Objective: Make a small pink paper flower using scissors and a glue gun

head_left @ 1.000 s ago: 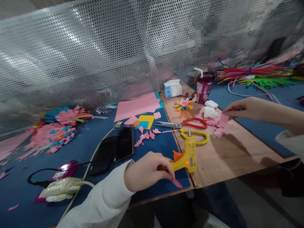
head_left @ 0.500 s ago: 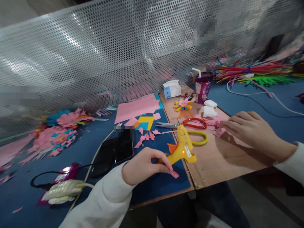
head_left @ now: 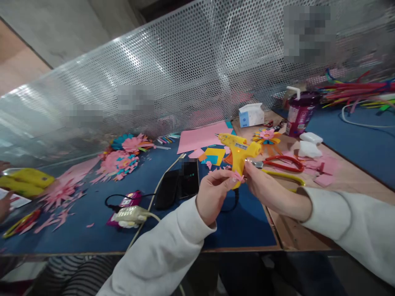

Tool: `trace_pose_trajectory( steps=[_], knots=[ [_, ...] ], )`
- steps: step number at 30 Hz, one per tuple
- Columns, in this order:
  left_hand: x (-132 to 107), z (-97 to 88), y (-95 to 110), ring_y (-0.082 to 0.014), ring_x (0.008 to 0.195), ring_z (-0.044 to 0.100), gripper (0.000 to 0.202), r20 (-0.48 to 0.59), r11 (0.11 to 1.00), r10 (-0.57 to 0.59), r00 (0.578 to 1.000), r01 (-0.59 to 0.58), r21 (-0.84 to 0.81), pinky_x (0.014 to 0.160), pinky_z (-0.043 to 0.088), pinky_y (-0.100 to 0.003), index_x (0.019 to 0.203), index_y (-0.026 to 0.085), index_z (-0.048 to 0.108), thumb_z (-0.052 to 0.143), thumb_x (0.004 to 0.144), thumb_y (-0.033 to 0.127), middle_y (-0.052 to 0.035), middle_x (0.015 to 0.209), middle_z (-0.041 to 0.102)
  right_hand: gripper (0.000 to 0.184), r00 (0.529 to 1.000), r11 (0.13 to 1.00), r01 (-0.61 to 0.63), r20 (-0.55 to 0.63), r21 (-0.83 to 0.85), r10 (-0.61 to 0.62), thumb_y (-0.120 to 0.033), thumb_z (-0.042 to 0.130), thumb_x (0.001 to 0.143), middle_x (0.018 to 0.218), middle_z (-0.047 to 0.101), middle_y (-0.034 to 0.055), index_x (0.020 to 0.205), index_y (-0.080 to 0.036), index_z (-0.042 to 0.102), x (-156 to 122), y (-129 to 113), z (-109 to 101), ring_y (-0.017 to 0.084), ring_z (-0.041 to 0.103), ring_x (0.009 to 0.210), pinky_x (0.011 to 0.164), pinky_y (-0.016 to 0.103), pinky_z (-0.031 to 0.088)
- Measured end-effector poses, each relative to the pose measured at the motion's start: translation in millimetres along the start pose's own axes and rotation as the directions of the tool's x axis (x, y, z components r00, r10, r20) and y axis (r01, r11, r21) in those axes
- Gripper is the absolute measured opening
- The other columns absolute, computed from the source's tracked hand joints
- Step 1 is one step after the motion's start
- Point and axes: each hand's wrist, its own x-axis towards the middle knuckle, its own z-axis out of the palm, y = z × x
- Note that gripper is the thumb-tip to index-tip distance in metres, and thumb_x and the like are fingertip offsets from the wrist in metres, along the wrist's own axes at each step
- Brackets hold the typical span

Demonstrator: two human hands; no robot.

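A small folded piece of pink paper (head_left: 237,176) is pinched between the fingertips of my left hand (head_left: 212,191). Directly behind it is a yellow hot glue gun (head_left: 239,151), its nozzle pointing left and its handle down, with a small orange light on its body. My right hand (head_left: 268,191) is closed at the handle of the gun; its fingertips are partly hidden. Scissors with one red and one yellow handle (head_left: 286,162) lie behind my right hand, their blades mostly covered. Small pink paper pieces (head_left: 209,165) lie on the blue tabletop beyond my left hand.
Two dark phones (head_left: 168,189) and a power strip (head_left: 131,216) with cables lie left. Paper flowers (head_left: 119,162) stand further back. A purple cup (head_left: 300,115), tissue pack (head_left: 251,115) and finished flower (head_left: 267,137) are at the right. Another person's hand (head_left: 4,205) shows far left.
My right hand has moved from the pink scraps on the right to the glue gun's handle. The gun has turned from nozzle up to nozzle left and risen. The view has swung left.
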Motion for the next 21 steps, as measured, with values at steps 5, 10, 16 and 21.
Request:
trace_pose_trajectory(
  steps=[5, 10, 16, 21],
  knots=[
    [-1.4, 2.0, -5.1, -0.0147, 0.073, 0.066, 0.021, -0.098, 0.996, -0.059, 0.993, 0.052, -0.069, 0.076, 0.050, -0.029, 0.066, 0.017, 0.070, 0.083, 0.055, 0.028, -0.0009, 0.072, 0.069, 0.032, 0.993, 0.969, -0.089, -0.056, 0.232, 0.105, -0.050, 0.051, 0.085, 0.098, 0.069, 0.0031, 0.096, -0.022, 0.063, 19.6, -0.1, 10.6, 0.019, 0.064, 0.088, 0.069, 0.031, 0.053],
    [5.9, -5.7, 4.7, -0.0163, 0.078, 0.068, 0.024, -0.299, 0.984, -0.039, 0.954, -0.016, -0.180, 0.072, 0.049, -0.028, 0.073, 0.017, 0.062, 0.081, 0.059, 0.024, -0.0031, 0.084, 0.072, 0.034, 0.976, 0.957, 0.084, -0.216, 0.279, -0.022, -0.049, 0.042, 0.090, 0.102, 0.068, 0.0031, 0.105, -0.024, 0.058, 26.0, -4.7, 8.0, 0.019, 0.063, 0.097, 0.077, 0.032, 0.052],
    [19.7, -27.5, 13.4, -0.0163, 0.082, 0.069, 0.021, -0.352, 0.989, 0.042, 0.935, -0.089, -0.118, 0.079, 0.048, -0.029, 0.078, 0.016, 0.058, 0.075, 0.067, 0.023, -0.0044, 0.085, 0.072, 0.026, 0.963, 0.931, -0.010, -0.246, 0.365, 0.107, -0.048, 0.053, 0.085, 0.075, 0.067, 0.0003, 0.089, -0.023, 0.059, 21.5, -15.3, -1.3, 0.018, 0.066, 0.075, 0.068, 0.031, 0.054],
    [22.5, -48.5, 5.6, -0.0144, 0.077, 0.068, 0.019, -0.376, 0.999, -0.005, 0.927, -0.015, -0.050, 0.078, 0.049, -0.028, 0.073, 0.014, 0.060, 0.076, 0.064, 0.021, -0.0046, 0.079, 0.071, 0.027, 0.973, 0.938, -0.217, -0.022, 0.271, 0.231, -0.044, 0.064, 0.077, 0.063, 0.060, -0.0018, 0.068, -0.020, 0.057, 7.4, 4.5, -8.8, 0.014, 0.060, 0.059, 0.060, 0.027, 0.050]
  ],
)
